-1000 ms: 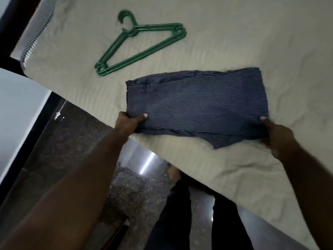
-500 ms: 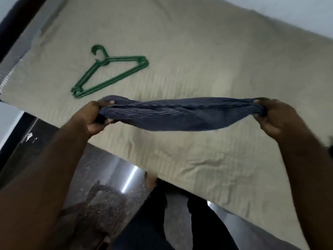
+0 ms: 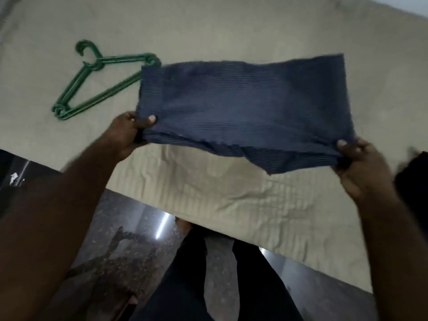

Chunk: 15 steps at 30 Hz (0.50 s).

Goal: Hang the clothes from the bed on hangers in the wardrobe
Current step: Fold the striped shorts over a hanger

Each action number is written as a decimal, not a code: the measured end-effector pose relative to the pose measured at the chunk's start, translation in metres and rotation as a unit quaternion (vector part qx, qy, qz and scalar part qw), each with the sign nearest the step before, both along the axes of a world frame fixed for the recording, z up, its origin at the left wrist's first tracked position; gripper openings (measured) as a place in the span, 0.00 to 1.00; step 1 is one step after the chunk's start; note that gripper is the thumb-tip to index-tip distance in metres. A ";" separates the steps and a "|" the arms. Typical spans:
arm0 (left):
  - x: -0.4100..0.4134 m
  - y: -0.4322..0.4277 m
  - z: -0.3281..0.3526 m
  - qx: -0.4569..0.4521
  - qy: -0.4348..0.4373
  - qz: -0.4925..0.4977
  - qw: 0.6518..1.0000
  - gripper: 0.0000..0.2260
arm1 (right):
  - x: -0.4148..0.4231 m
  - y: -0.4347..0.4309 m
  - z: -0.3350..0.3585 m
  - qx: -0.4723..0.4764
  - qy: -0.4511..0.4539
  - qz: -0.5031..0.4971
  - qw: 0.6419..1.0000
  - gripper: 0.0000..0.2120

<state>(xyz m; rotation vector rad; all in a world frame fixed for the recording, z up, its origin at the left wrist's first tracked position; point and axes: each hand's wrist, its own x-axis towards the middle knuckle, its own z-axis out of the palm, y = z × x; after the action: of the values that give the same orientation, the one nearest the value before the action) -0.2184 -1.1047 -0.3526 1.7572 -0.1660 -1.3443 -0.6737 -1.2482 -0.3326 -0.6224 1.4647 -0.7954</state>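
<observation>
Garment (image 3: 243,107) flipped open flat; left hand (image 3: 126,133), right hand (image 3: 361,165) pinch corners.

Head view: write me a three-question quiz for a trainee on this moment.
1. Which hands grip the blue cloth? A left only, B right only, C both.
2. True or false: the green hanger lies flat on the bed.
3. Fill in: each hand holds a ___ corner of the cloth (near or far).
Key: 1 C, the left hand and the right hand. 2 true. 3 near.
</observation>
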 end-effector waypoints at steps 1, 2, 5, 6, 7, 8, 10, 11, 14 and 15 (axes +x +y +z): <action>-0.005 0.002 -0.021 0.035 -0.005 0.006 0.999 0.13 | -0.001 0.013 -0.026 0.041 0.006 -0.015 0.999 0.08; -0.011 0.005 -0.039 0.066 -0.009 0.002 0.998 0.10 | -0.002 0.025 -0.051 0.088 0.006 -0.034 0.996 0.12; -0.031 0.018 -0.081 0.147 -0.022 -0.036 0.988 0.11 | 0.001 0.060 -0.106 0.219 -0.003 -0.075 0.973 0.23; -0.037 0.022 -0.090 0.164 -0.027 -0.039 0.985 0.12 | 0.002 0.069 -0.118 0.243 -0.001 -0.073 0.967 0.24; -0.040 0.026 -0.096 0.170 -0.032 -0.035 0.984 0.12 | 0.004 0.074 -0.125 0.250 0.001 -0.068 0.966 0.23; -0.041 0.029 -0.099 0.167 -0.040 -0.030 0.985 0.11 | 0.005 0.077 -0.129 0.244 0.000 -0.068 0.967 0.20; -0.039 0.032 -0.101 0.153 -0.063 -0.012 0.986 0.09 | 0.006 0.074 -0.129 0.222 0.006 -0.077 0.972 0.08; -0.036 0.032 -0.102 0.149 -0.076 -0.003 0.986 0.07 | 0.002 0.071 -0.128 0.213 0.010 -0.081 0.974 0.03; -0.029 0.033 -0.103 0.175 -0.092 0.003 0.980 0.10 | -0.010 0.069 -0.126 0.217 0.096 -0.018 0.971 0.01; -0.030 0.033 -0.103 0.196 -0.105 -0.010 0.975 0.13 | -0.014 0.070 -0.125 0.220 0.136 0.009 0.966 0.05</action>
<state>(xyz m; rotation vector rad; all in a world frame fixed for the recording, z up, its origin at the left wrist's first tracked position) -0.2484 -1.0720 -0.4553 2.2347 -0.0349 -1.2655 -0.6881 -1.1780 -0.4578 -0.4118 1.8134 -0.3558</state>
